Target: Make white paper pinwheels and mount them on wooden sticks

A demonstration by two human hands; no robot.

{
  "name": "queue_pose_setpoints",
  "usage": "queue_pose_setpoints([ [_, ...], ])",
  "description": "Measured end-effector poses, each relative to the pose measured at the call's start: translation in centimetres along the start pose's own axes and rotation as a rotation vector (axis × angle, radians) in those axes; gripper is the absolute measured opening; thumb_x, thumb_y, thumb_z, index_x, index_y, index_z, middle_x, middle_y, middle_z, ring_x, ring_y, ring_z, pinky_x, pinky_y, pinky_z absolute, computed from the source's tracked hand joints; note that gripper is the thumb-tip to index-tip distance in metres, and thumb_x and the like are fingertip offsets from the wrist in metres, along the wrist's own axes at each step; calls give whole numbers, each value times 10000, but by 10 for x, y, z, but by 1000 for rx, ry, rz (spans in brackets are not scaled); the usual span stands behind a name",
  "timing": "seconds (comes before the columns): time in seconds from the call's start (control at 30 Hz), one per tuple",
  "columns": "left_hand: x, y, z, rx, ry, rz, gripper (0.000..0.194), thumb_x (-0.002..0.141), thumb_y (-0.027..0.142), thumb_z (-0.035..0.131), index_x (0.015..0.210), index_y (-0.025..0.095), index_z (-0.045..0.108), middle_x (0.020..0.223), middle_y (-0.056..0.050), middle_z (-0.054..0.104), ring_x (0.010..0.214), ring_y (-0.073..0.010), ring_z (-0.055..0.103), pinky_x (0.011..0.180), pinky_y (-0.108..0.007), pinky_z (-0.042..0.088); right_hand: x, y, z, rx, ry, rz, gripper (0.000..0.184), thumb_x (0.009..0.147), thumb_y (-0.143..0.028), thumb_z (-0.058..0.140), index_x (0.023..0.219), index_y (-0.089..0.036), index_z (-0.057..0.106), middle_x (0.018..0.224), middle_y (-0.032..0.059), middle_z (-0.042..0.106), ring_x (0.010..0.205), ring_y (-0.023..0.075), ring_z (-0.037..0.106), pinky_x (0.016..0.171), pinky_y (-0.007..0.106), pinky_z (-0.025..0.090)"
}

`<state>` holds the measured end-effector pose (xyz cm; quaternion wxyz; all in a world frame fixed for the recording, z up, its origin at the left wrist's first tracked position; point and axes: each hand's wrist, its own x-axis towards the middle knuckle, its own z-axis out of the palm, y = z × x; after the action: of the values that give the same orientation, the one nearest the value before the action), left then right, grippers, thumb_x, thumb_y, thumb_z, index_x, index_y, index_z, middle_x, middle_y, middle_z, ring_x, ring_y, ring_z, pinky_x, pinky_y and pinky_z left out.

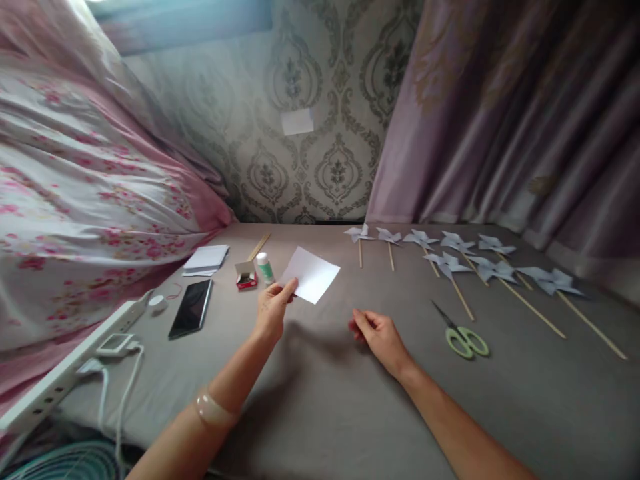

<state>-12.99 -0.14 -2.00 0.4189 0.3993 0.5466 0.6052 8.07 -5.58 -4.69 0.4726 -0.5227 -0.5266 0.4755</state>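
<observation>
Apparently to keep its face uncovered, the white sheet [315, 275] is pinched by one corner in the left hand [273, 308]; right of that grip, the right hand [379, 335] is held closed, with scissors [457, 331] placed farther right.

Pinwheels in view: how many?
8 pinwheels, all in the picture's right half: five spread along the back row, three in a nearer row slanting down to the right. None looks hidden.
</observation>
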Motion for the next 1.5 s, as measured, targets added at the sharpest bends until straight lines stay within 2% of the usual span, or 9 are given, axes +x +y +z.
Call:
queue_pose_setpoints([
  [0.17, -16, -9, 37, 76, -133, -25, 415, 536, 533, 761, 562, 147, 612, 512, 14, 531, 500, -83, 414, 511, -227, 317, 7, -4, -17, 172, 91, -16, 573, 696, -698, 576, 855, -153, 648, 666, 20, 625, 509, 105, 511, 458, 223, 365],
  [0.37, -21, -17, 69, 173, -222, -19, 447, 552, 569, 725, 503, 168, 535, 465, 39, 450, 479, -85, 376, 488, -236, 274, 16, -4, -28, 241, 220, 45, 486, 644, -657, 625, 611, -183, 520, 538, -29, 549, 414, 66, 430, 405, 205, 316],
  [0.6, -28, -26, 101, 121, -405, -78, 454, 535, 570, 745, 586, 148, 585, 525, 36, 503, 469, -69, 371, 467, -217, 261, 30, 5, -44, 212, 379, 23, 375, 695, -548, 587, 613, -195, 491, 534, -45, 525, 408, 57, 411, 405, 196, 320],
  [0.77, -35, -32, 107, 71, -535, -143, 399, 499, 499, 773, 606, 147, 618, 528, 20, 546, 473, -83, 416, 477, -220, 307, 31, 8, -46, 125, 387, -15, 322, 752, -487, 545, 622, -195, 499, 547, -39, 551, 419, 64, 436, 430, 198, 351],
  [0.9, -31, -39, 103, 42, -529, -218, 408, 466, 488, 791, 568, 141, 602, 491, 16, 538, 454, -82, 435, 462, -223, 315, 28, 4, -55, -30, 359, -35, 218, 763, -385, 559, 665, -191, 564, 547, -30, 585, 418, 84, 460, 453, 217, 365],
  [1.03, -24, -42, 100, -94, -467, -310, 406, 437, 422, 828, 605, 133, 598, 513, 13, 550, 457, -80, 470, 456, -214, 357, 15, -10, -90, -249, 382, -42, 139, 751, -290, 592, 685, -179, 642, 583, 19, 628, 542, 142, 558, 545, 247, 386],
  [1.13, -22, -42, 101, -178, -439, -381, 339, 492, 327, 828, 610, 139, 572, 544, 8, 556, 484, -76, 500, 472, -202, 402, -5, -18, -126, -893, 414, 53, 190, 810, -303, 539, 785, -185, 686, 740, 77, 702, 697, 199, 627, 616, 278, 383],
  [1.23, -22, -41, 101, -246, -428, -419, 289, 536, 232, 816, 624, 147, 554, 571, 9, 558, 508, -69, 517, 486, -186, 426, -28, -18, -154, -1248, 396, 227, 230, 844, -329, 503, 831, -195, 690, 812, 104, 715, 757, 233, 647, 588, 288, 351],
  [1.5, -25, -40, 100, -317, -395, -442, 247, 537, 138, 798, 636, 140, 572, 611, 1, 584, 504, -61, 516, 465, -177, 415, -48, -7, -169, -1336, 235, 399, 296, 839, -458, 502, 803, -207, 657, 834, 103, 704, 799, 254, 654, 586, 288, 338],
])
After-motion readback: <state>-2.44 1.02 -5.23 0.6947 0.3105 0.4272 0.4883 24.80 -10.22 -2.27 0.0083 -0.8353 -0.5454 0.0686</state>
